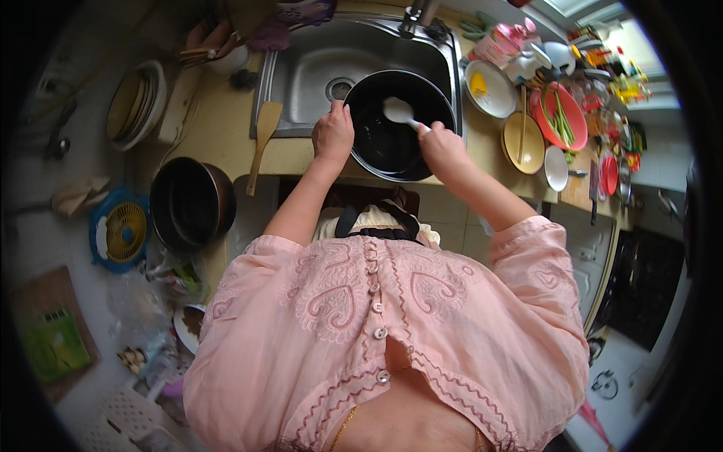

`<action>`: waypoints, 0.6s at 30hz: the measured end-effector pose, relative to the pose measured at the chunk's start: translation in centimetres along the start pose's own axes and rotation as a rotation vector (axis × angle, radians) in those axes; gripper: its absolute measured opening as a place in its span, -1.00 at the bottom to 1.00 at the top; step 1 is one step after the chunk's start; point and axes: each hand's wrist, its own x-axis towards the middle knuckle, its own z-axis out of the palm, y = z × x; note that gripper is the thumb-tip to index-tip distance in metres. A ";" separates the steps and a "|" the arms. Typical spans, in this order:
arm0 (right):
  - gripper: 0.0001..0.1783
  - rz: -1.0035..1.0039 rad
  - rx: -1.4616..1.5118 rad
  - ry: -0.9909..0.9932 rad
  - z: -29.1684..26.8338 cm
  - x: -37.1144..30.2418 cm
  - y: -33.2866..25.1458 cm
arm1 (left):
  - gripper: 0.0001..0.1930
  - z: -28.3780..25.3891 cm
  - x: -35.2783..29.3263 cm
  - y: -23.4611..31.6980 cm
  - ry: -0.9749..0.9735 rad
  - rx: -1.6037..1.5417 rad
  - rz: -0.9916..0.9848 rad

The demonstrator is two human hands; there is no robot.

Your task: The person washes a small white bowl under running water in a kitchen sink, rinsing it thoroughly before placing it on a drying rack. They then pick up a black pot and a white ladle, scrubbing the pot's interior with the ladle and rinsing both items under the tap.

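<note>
A large black pot [392, 167] rests over the front part of the steel sink [316, 60], tilted so its dark inside shows. My left hand [334, 135] is closed on the pot's left rim, fingers partly hidden. With my right hand [444, 151] I grip the handle of a white spoon-shaped utensil [398, 111]. Its rounded head is inside the pot, over the dark interior; whether it touches the wall I cannot tell. Left of the sink, a wooden spatula [263, 142] lies on the counter.
Another dark pot [192, 205] stands at the left, beside a blue and yellow fan-like thing [120, 229]. Right of the sink are a white bowl [497, 103], a yellow bowl [520, 139] and a red basket [576, 124] of green stalks. The faucet [410, 22] rises behind the sink.
</note>
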 end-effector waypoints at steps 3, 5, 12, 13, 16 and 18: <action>-0.85 -0.221 0.008 -0.141 -3.0 -3.7 1.1 | -0.78 0.2 0.3 0.1 0.017 0.019 -0.003; -0.84 -0.391 0.088 -0.202 -3.5 -4.8 0.5 | -0.81 0.4 0.5 0.0 0.038 0.035 0.060; -0.82 -0.067 0.016 0.006 0.3 -1.1 1.1 | -0.75 0.0 -0.1 1.0 -0.010 0.018 -0.017; -0.82 -0.192 0.021 -0.032 -1.2 -1.9 2.1 | -0.74 0.1 -0.2 0.9 0.009 0.016 -0.037; -0.83 -0.652 -0.126 -0.269 -2.7 -3.0 3.1 | -0.79 0.8 -0.7 0.3 0.158 0.022 0.018; -0.81 -0.657 0.108 -0.332 -3.1 -2.6 1.7 | -0.77 1.2 -1.2 0.3 0.185 -0.018 0.001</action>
